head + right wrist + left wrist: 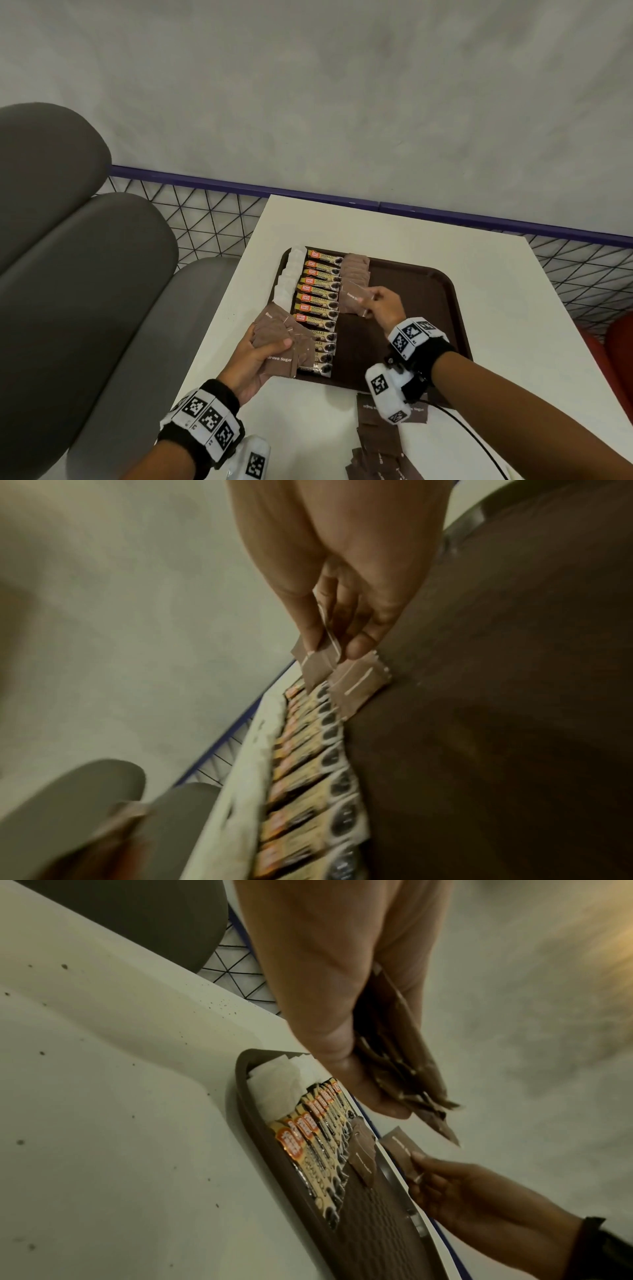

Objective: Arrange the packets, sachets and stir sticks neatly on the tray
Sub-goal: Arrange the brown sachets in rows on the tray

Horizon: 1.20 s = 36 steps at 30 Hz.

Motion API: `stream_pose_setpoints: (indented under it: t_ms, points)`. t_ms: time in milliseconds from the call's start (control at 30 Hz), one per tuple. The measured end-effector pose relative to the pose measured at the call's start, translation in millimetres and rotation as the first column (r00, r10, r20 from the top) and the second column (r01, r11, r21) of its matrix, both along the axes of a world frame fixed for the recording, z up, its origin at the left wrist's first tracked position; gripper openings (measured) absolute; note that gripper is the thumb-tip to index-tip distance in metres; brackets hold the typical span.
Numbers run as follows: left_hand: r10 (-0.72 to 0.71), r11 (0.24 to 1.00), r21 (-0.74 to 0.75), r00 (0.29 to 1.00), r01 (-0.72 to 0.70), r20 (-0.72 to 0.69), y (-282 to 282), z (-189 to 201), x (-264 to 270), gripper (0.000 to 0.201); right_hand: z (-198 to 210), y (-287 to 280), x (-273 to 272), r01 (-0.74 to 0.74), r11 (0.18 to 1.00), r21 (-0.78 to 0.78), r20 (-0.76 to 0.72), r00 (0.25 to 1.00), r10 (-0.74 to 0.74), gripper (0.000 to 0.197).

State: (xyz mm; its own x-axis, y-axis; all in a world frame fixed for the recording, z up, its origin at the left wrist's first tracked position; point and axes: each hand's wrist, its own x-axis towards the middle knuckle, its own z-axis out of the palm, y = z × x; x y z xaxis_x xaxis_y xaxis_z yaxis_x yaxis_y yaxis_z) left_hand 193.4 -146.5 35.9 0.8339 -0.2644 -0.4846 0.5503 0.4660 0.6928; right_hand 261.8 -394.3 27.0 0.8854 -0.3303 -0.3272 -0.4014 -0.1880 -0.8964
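A dark brown tray [424, 294] lies on the white table [496, 308]. Along its left side run white sachets [291, 274], then a column of coffee granule packets [320, 301], then overlapping brown sugar sachets [356, 270]. My right hand [383, 308] pinches one brown sugar sachet [354, 301] just above the near end of that row; in the right wrist view the pinched sachet [316, 664] hangs over the laid sachets [359, 685]. My left hand [253, 356] grips a fanned stack of brown sugar sachets [281, 339] over the tray's left near corner, and the stack [404, 1069] shows edge-on.
More brown sugar sachets [380, 445] lie loose on the table near its front edge, beside a black cable [472, 442]. A grey cushioned bench [85, 274] stands at the left. A wire-mesh railing with a purple rail [239, 185] runs behind the table. The tray's right half is bare.
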Motion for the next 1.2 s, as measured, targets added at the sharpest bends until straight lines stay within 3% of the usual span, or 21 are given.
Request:
stream_pose_setpoints:
  t_ms: [100,333,567,733,900,967,1100,1200]
  points:
    - [0.011,1.000,-0.011,1.000,-0.011,-0.005,2.9,-1.0,3.0,0.056,-10.9,-13.0,5.1,-0.031,0.987,-0.158,-0.040,0.999,0.025,0.017]
    - [0.020,0.999,-0.044,0.998,-0.022,-0.064,3.8,-2.0,8.7,0.043,-25.2,-15.6,11.6,-0.110,0.959,-0.261,-0.133,0.988,0.077,0.020]
    - [-0.009,0.999,-0.046,0.999,0.007,-0.046,6.9,-4.4,9.8,0.071,-29.2,-9.6,16.4,-0.117,0.929,-0.352,-0.139,0.988,0.072,0.019]
    - [0.002,0.998,-0.070,0.999,-0.005,-0.047,10.5,-13.0,12.2,0.065,-35.4,-6.8,20.5,-0.104,0.910,-0.402,-0.142,0.989,0.051,0.034]
    - [0.014,0.997,-0.078,1.000,-0.016,-0.026,10.1,-10.2,13.3,0.060,-34.8,-5.7,21.5,-0.143,0.869,-0.473,-0.156,0.985,0.077,0.021]
    - [0.014,0.997,-0.072,1.000,-0.015,-0.018,9.1,-8.0,13.2,0.059,-34.4,-6.4,19.5,-0.150,0.847,-0.511,-0.146,0.985,0.086,0.019]
    - [0.015,0.998,-0.055,1.000,-0.015,-0.008,7.5,-4.0,12.7,0.056,-30.1,-4.2,11.9,-0.114,0.800,-0.588,-0.073,0.993,0.088,0.038]
    - [0.016,0.999,-0.049,1.000,-0.016,0.011,5.1,0.2,10.9,0.053,-25.3,-0.4,4.5,-0.093,0.778,-0.621,0.008,0.992,0.126,0.040]
